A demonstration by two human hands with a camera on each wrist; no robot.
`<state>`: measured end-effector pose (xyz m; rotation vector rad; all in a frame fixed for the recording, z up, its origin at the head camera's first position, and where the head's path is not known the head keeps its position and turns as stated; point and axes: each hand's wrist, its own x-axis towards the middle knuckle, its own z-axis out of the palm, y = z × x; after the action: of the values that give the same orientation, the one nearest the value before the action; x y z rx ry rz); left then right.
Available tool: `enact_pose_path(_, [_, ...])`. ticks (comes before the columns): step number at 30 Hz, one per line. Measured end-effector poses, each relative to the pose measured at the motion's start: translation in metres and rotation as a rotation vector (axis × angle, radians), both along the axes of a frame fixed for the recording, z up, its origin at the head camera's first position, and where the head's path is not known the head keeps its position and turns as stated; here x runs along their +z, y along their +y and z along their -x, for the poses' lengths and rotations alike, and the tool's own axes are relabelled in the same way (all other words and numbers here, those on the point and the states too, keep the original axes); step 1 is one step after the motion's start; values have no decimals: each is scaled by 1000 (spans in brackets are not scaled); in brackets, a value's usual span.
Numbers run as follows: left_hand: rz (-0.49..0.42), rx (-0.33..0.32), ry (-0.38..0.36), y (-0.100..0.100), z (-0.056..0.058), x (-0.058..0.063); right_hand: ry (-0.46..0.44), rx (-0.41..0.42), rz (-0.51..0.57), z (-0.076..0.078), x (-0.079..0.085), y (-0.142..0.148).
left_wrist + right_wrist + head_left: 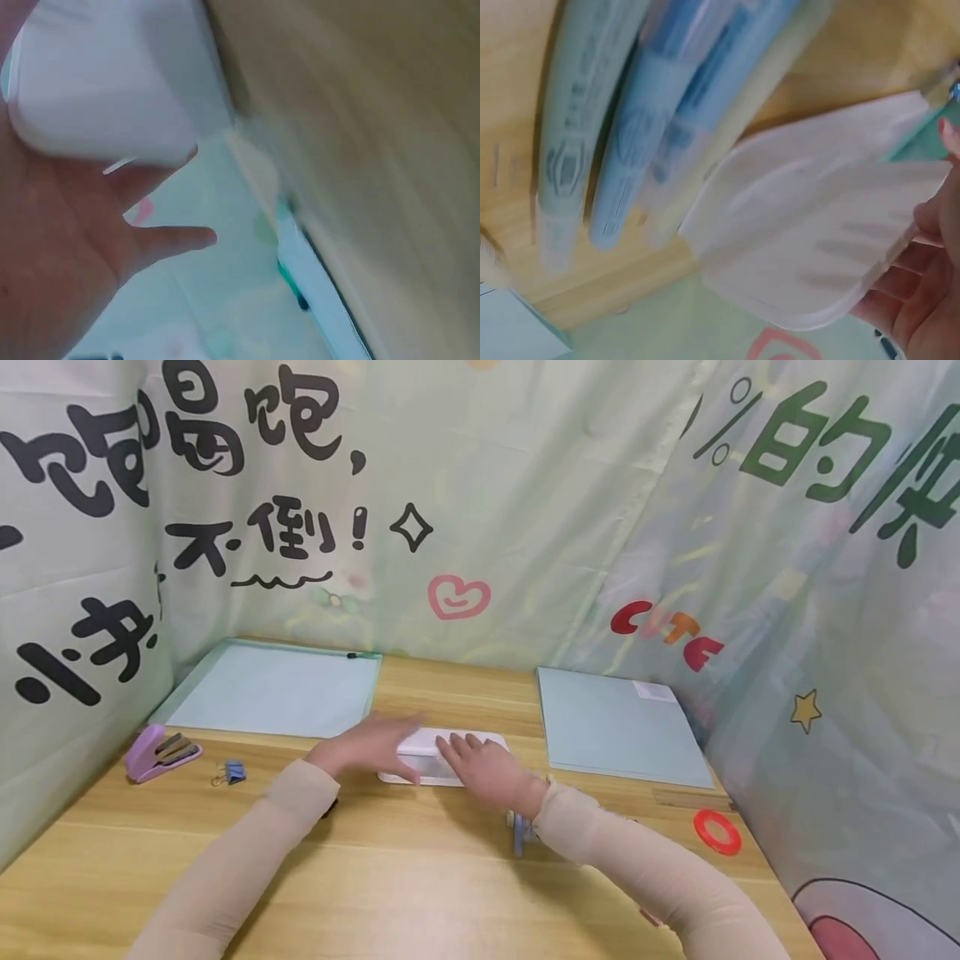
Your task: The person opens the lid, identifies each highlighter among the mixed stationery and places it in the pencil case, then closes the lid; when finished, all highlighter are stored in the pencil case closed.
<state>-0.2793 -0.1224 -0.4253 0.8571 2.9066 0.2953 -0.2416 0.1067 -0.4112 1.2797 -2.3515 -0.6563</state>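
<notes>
A white box (427, 768) with a lid (420, 742) lies lengthwise near the middle of the table. In the right wrist view the lid (817, 255) stands at an angle to the base, with a wedge-shaped gap between them. My left hand (367, 745) spans the box's left end, thumb in front and fingers behind; its fingers look straight and spread in the left wrist view. Across the lid's right part rest the extended fingers of my right hand (491, 772). Several pens, among them a green one (592, 112) and a blue one (634, 142), lie by the right wrist.
At the back left lies a pale blue sheet (270, 689) with a green border; a pale blue folder (622, 727) lies back right. A purple stapler (161, 756) and blue binder clip (235, 771) are left; a ruler (693, 800) and red ring (717, 832) are right. Curtains hang behind.
</notes>
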Motion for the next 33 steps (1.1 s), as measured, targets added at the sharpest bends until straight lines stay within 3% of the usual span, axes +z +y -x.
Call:
enact_pose_path(4, [-113,88,-122,-20,-3,6,-42,41,134,14,7,3])
enact_pose_path(8, [-94,131,-183,-30,-8,6,-117,46,269,25,13,5])
enact_pose_path(14, [-62,120,-149,-29,-12,2,-219,34,466,40,22,3])
enact_pose_path(20, [-66,148,-164,-26,-17,6,-206,-1,588,52,26,-1])
enact_pose_path(27, [-75,156,-158,-26,-19,5,-138,2,555,66,25,1])
enact_pose_path(33, [-82,158,-161,-26,-18,1,-196,-220,305,70,19,1])
